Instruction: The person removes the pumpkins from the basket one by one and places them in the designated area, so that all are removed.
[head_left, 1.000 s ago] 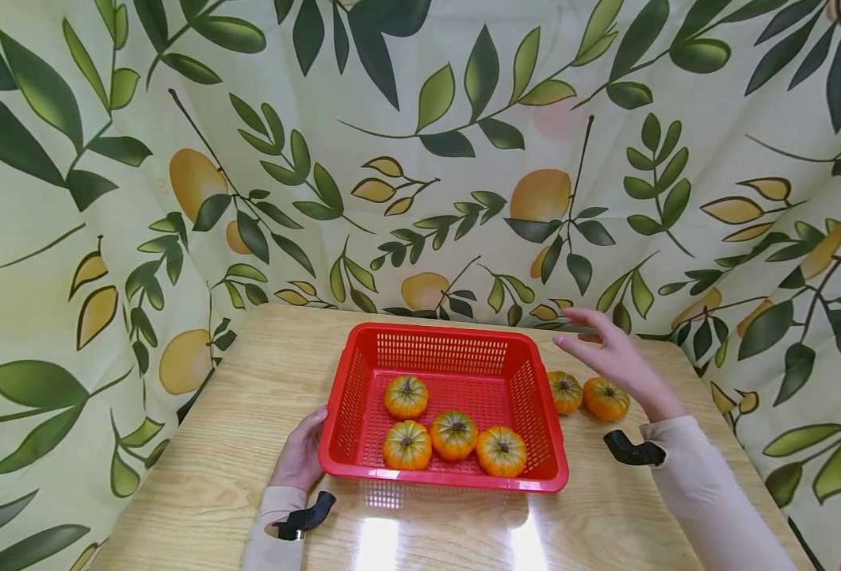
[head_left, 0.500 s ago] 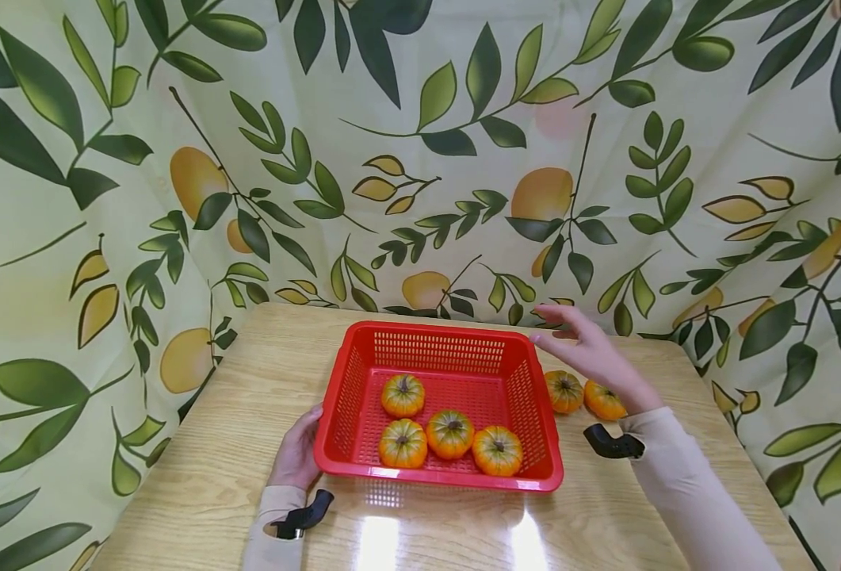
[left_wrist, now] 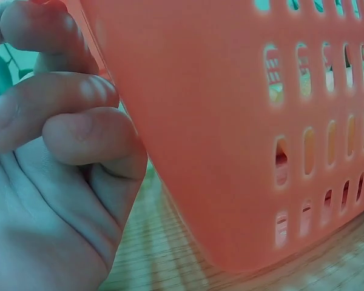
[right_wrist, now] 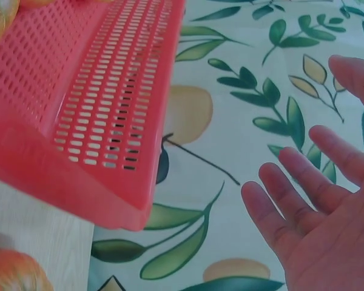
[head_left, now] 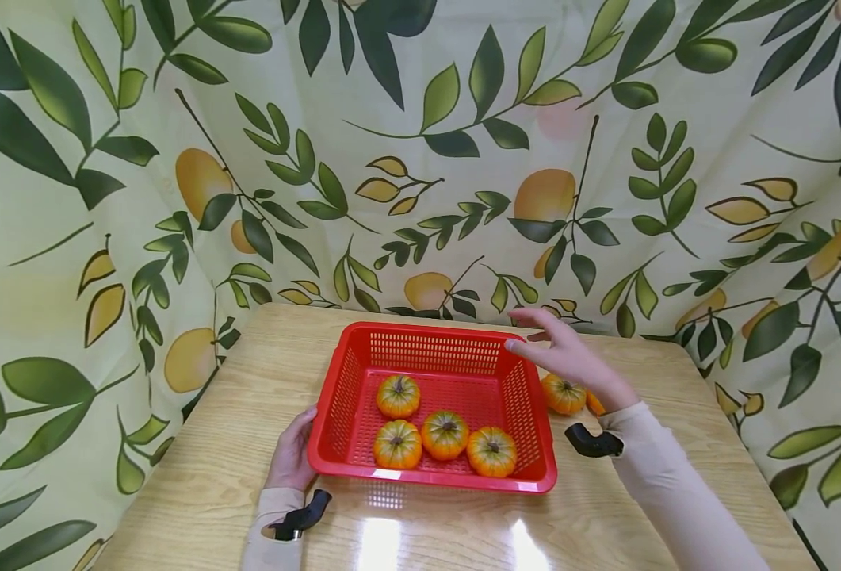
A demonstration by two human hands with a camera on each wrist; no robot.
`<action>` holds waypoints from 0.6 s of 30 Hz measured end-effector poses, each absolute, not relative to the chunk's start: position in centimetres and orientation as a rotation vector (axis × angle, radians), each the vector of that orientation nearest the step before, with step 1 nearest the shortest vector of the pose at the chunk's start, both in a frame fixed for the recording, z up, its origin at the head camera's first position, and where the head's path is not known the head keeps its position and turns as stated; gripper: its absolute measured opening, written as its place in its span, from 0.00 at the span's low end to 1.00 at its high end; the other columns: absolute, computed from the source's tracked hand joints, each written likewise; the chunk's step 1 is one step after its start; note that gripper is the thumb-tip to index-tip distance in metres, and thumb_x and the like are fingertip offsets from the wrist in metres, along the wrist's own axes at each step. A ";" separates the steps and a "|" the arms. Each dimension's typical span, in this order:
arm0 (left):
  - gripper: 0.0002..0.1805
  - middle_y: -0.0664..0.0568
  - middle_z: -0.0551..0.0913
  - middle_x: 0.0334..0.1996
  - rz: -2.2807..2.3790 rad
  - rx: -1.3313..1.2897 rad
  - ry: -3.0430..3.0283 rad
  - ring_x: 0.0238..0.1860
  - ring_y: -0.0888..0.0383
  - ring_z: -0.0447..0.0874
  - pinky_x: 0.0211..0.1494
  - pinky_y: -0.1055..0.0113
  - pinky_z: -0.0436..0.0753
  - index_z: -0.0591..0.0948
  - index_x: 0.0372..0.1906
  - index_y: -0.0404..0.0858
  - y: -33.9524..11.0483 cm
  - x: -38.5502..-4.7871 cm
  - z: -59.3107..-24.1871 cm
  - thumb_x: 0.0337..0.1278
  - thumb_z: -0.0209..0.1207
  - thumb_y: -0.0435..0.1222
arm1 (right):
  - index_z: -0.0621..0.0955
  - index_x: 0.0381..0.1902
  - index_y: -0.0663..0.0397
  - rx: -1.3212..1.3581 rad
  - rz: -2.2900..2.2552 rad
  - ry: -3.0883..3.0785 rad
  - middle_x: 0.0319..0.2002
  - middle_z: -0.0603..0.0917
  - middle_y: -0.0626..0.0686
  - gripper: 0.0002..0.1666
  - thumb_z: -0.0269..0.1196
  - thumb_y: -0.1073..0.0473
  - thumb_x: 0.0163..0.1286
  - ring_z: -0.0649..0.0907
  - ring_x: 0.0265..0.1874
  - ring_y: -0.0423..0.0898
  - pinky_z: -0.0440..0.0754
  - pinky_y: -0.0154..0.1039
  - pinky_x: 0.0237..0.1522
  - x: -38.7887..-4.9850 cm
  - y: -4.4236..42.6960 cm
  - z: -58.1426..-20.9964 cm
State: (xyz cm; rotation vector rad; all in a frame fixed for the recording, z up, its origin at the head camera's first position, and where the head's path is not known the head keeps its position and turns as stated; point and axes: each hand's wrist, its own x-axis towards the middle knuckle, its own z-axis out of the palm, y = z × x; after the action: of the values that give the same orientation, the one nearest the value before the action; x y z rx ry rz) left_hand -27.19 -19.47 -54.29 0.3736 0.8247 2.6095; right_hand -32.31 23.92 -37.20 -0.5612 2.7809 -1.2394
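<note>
A red plastic basket (head_left: 432, 479) with slotted walls stands on the table, several small orange-and-green pumpkins (head_left: 445, 435) inside it. My left hand (head_left: 293, 454) is at the basket's left side; in the left wrist view its curled fingers (left_wrist: 91, 136) grip the edge of the basket wall (left_wrist: 182, 121). Over the basket's back right corner hovers my right hand (head_left: 563, 349), fingers spread and holding nothing. The right wrist view also has this hand (right_wrist: 321, 206) apart from the basket. Outside the basket's right wall sits a pumpkin (head_left: 561, 394), with another pumpkin (head_left: 594, 403) mostly hidden behind my right wrist.
The wooden table (head_left: 206, 476) extends around the basket. A leaf-and-fruit patterned cloth (head_left: 406, 159) hangs behind the table and along both sides. Each sleeve carries a black wrist mount, one on the left (head_left: 299, 517) and one on the right (head_left: 593, 441).
My right hand has moved left, from above the outer pumpkins to the basket's back right corner. The basket, with its pumpkins and my left hand, has shifted slightly left.
</note>
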 end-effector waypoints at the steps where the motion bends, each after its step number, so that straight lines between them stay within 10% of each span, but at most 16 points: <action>1: 0.31 0.55 0.90 0.45 2.607 0.380 0.823 0.45 0.63 0.88 0.54 0.70 0.84 0.85 0.51 0.43 -19.5 -27.2 -54.3 0.82 0.27 0.37 | 0.68 0.72 0.53 -0.565 -1.236 2.777 0.69 0.73 0.59 0.34 0.64 0.49 0.73 0.72 0.66 0.60 0.73 0.61 0.65 -32.3 23.7 -37.2; 18: 0.24 0.60 0.90 0.43 2.638 0.232 0.957 0.46 0.65 0.87 0.53 0.72 0.83 0.86 0.48 0.47 -19.4 -27.1 -54.2 0.81 0.37 0.41 | 0.70 0.72 0.49 -0.705 -1.209 2.688 0.68 0.74 0.56 0.36 0.67 0.48 0.70 0.72 0.67 0.57 0.74 0.62 0.65 -33.9 18.9 -37.1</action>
State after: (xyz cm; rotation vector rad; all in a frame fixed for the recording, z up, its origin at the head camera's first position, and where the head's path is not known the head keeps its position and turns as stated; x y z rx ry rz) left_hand -27.07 -19.45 -54.19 0.2317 0.9570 2.6380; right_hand -33.86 18.89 -37.09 -0.7053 2.6883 -1.2092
